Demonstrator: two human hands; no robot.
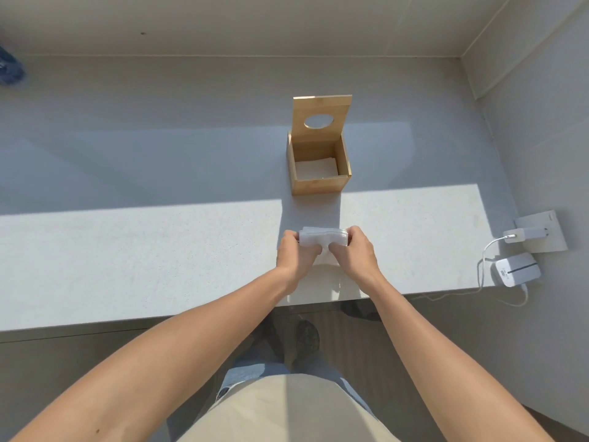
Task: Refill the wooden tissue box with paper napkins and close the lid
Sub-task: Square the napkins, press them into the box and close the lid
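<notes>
Both hands (325,253) grip napkins (322,239); open box (318,183) holds napkins.

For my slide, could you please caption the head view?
Both hands grip a napkin stack before the open wooden tissue box.

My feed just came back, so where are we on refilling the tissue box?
Done: the wooden tissue box stands on the counter with its lid flipped up, and some white napkins already lie at the bottom. In hand: the left hand and right hand grip a stack of napkins near the counter's front edge, short of the box. Left: put that stack in and close the lid.
</notes>
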